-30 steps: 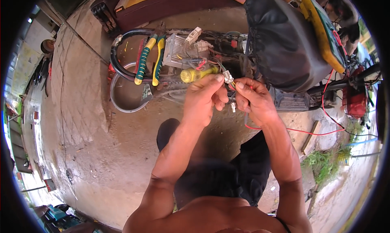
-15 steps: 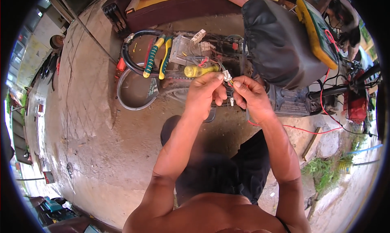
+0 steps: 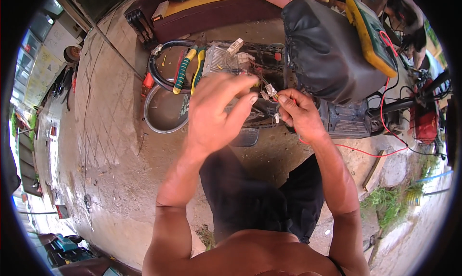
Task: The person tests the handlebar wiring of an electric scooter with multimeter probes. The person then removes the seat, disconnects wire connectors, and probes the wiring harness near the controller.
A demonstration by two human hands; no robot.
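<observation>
My right hand (image 3: 299,113) pinches the coloured wires just behind a white plug connector (image 3: 271,89). My left hand (image 3: 219,111) is off the connector, to its left, with thumb and forefinger apart and nothing visible between them. It hides most of a yellow-handled tool; only a yellow bit shows by the fingertips. Beyond the hands, in the scooter's exposed frame, lie a finned metal box (image 3: 214,57) and another white connector (image 3: 235,46). A small white plug (image 3: 276,117) hangs below the right fingers. Green-and-yellow-handled pliers (image 3: 182,75) rest left of the finned box.
A yellow multimeter (image 3: 369,38) leans on the black scooter seat (image 3: 327,50), its red lead (image 3: 383,115) trailing right. A round metal pan (image 3: 163,110) sits on the ground at left. A maroon sofa (image 3: 197,18) stands behind. An orange object (image 3: 147,81) lies beside the pan.
My left hand has let go of the connector and moved left and nearer, its fingers opening and covering the yellow-handled tool. The right hand keeps its hold on the wires.
</observation>
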